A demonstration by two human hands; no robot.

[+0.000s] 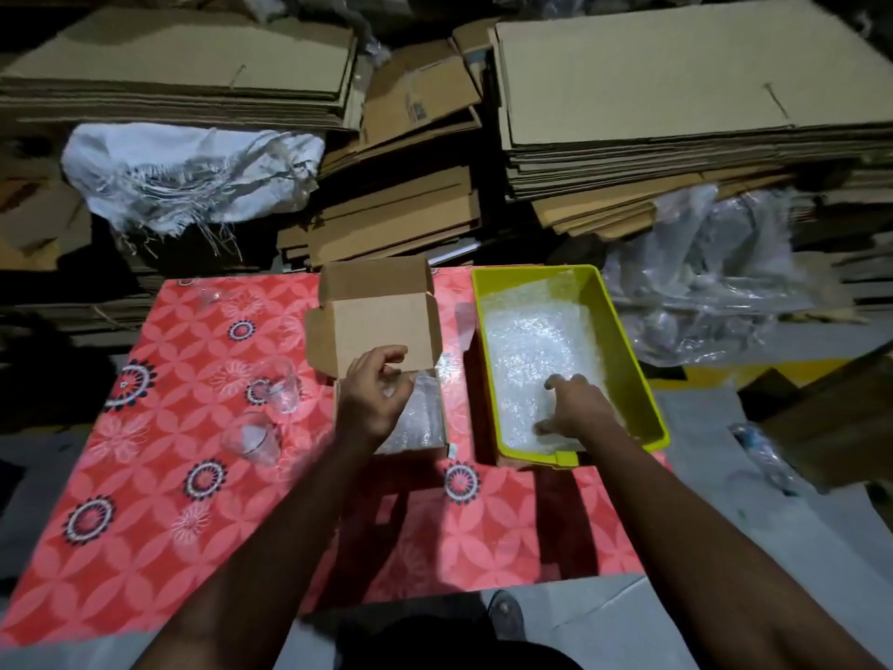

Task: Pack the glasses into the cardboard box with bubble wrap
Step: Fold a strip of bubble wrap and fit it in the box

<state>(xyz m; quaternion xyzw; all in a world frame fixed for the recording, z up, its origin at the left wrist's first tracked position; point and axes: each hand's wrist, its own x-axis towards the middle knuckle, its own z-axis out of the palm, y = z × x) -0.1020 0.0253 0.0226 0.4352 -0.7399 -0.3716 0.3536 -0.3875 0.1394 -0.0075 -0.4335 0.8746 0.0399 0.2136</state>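
The step in hand seems to be fetching more bubble wrap: the right hand [572, 406] reaches into the yellow tray [623, 331] at the right edge of the table [145, 500], fingers spread and laid on the bubble wrap sheets [531, 340] there, not yet pinching any as far as I can see. The left hand [374, 391] hovers over the near part of the cardboard box [372, 326], fingers loosely curled and holding nothing; the box stands at the middle of the far edge, lid flaps up, just beside the tray. Inside the box, near side, lies a wrapped bundle [420, 418], prob. a glass already packed, but the wrap hides it. Two clear glasses [282, 384] and [251, 437] wait on the table left of the box, near each other; one more faint glass [210, 297] is maybe at the far left corner, too blurred to be sure. Next move, I think: lift one sheet w/o dragging the whole pile, then take a glass. No brand, label or writing is readable; a small tag at the box's near corner is too small to read.
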